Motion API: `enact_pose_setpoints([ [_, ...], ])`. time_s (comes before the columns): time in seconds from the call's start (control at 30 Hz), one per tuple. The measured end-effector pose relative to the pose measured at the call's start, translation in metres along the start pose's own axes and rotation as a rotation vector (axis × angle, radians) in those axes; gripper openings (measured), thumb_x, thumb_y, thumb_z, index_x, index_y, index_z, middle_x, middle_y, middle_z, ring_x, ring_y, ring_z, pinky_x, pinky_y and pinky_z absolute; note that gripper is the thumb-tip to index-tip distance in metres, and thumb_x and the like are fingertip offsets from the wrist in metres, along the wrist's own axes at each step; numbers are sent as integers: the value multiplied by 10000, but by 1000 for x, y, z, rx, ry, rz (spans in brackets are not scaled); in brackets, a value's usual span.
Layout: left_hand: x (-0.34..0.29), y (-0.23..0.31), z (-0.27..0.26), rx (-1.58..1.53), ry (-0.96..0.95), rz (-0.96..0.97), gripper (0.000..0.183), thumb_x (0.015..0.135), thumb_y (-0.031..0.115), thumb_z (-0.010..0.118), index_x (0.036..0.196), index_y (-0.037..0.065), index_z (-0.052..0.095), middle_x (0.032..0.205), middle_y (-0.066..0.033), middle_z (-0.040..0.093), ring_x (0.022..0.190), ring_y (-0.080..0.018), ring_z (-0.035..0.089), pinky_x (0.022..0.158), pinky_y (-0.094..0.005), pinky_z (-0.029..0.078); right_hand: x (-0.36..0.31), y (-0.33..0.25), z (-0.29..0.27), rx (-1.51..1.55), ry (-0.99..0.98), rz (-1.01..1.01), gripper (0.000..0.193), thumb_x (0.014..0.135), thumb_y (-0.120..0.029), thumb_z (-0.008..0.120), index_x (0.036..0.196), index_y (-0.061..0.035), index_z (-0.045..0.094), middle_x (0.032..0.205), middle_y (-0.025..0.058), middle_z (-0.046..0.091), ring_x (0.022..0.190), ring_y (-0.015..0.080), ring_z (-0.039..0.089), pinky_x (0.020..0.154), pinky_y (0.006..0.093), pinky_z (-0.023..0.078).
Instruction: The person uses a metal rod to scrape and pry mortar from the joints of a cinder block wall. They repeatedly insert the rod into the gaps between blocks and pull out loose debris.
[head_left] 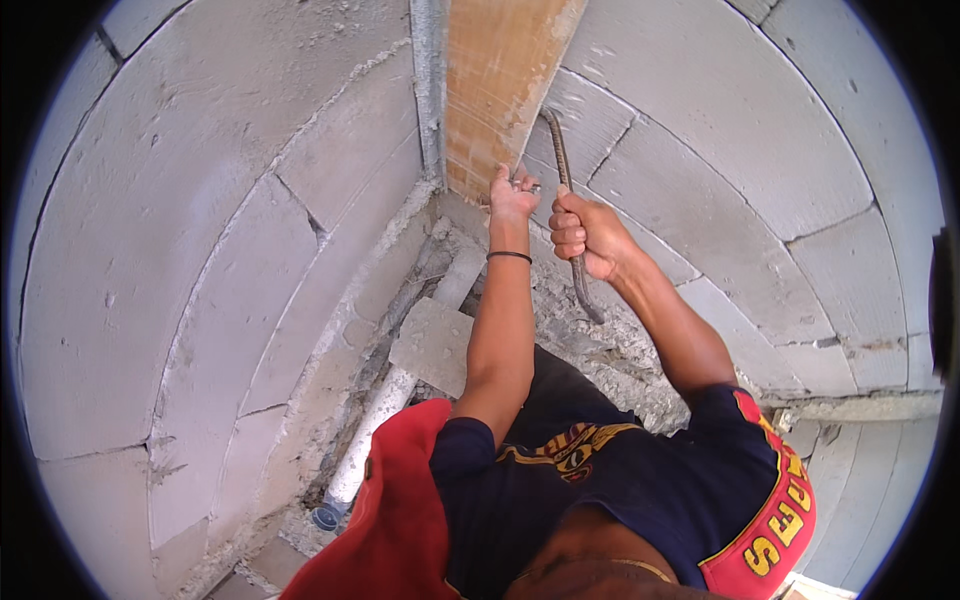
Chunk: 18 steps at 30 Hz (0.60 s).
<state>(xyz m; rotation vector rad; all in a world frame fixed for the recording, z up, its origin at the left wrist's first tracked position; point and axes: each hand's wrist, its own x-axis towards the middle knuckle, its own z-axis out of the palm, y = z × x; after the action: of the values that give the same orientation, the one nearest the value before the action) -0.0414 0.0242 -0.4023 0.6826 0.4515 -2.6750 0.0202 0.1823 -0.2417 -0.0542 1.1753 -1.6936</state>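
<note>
A ribbed steel bar (pixel 563 150), bent at both ends, is wrapped in the fist of my right hand (pixel 590 232). Its upper end meets the right edge of a tan wooden board (pixel 500 90) standing in the wall corner. The lower end angles off below my fist. My left hand (pixel 514 192) is raised at the foot of the board, with its fingers curled. Small dark bits show at those fingers, too small to name. A thin dark band circles my left wrist.
Grey block walls rise on the left (pixel 230 200) and right (pixel 720 190). A metal strip (pixel 428 90) runs along the board's left side. Lower down are a white pipe (pixel 375 430), a flat grey slab (pixel 432 345) and rough rubble (pixel 625 355).
</note>
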Motion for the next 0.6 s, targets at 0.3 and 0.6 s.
enact_pose_setpoints([
  [0.3,-63,6,-28,209,-142,-165,375,1009,421,416,753,148,437,563,5,339,454,-153,232,458,-275,258,37,40,103,498,240,-363,173,988,-190,428,833,-116,444,625,-43,373,488,70,344,432,244,312],
  [0.6,-17,-1,-13,-11,-167,-156,376,1007,416,426,741,150,413,556,7,325,457,-151,230,463,-277,256,53,22,137,743,96,-517,174,991,-213,450,853,-116,404,679,2,403,527,104,386,468,279,352],
])
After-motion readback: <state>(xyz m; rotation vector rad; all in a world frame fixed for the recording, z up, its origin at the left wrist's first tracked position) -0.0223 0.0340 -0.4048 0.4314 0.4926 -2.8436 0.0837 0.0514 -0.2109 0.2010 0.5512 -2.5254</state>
